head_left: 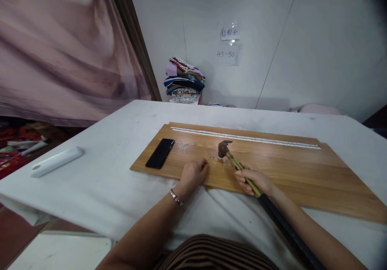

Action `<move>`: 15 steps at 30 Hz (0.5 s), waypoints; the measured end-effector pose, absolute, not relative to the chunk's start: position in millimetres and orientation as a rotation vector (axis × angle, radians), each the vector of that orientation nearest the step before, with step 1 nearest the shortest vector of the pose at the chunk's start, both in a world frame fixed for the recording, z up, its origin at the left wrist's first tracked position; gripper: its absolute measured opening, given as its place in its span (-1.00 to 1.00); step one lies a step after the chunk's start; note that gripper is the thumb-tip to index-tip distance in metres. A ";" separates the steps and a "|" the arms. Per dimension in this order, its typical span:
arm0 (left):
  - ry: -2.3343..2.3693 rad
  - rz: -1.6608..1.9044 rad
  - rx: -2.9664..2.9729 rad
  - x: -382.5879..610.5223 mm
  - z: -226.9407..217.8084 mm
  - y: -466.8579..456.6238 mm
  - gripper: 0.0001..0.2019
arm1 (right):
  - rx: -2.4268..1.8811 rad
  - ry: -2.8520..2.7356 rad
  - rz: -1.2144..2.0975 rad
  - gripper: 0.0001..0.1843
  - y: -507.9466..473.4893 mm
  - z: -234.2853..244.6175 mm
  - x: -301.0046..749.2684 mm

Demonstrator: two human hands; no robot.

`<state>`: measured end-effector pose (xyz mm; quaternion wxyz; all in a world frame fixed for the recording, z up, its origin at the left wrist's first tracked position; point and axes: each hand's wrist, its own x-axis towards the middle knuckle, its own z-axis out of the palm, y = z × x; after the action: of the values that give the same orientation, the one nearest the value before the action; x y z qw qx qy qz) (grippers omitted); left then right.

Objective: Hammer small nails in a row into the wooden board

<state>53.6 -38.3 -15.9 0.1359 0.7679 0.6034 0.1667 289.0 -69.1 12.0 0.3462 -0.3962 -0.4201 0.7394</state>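
Observation:
A wide wooden board [287, 169] lies across a white-covered table [99, 181]. My right hand [255, 180] is closed round the yellow-green shaft of a hammer [225, 148], whose dark head rests on the board among small marks or nails. My left hand [193, 173] sits on the board's near edge, just left of the hammer head, with fingers curled; whether they pinch anything is hidden. A bracelet is on that wrist. Several loose nails [183, 146] lie on the board to the left.
A black phone [160, 153] lies at the board's left end. A pale strip [244, 137] runs along its far edge. A white oblong object [56, 162] rests on the table at left. Folded clothes [184, 80] are stacked against the wall.

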 end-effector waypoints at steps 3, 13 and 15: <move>1.750 0.498 2.244 53.0 -17.4 -37.6 -0.78 | -1.047 -1.078 1.923 -0.57 -67.2 12.4 288.0; 1.731 0.504 2.218 52.8 -15.3 -38.4 -0.78 | -1.023 -1.070 1.916 -0.61 -67.8 11.1 295.7; 1.741 0.502 2.199 53.1 -14.7 -38.5 -0.78 | -1.030 -1.080 1.896 -0.60 -68.0 12.4 299.7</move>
<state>53.1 -38.5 -14.7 0.1454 0.7635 0.6046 0.1744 299.7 -68.0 12.4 0.3563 -0.3989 -0.4180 0.7343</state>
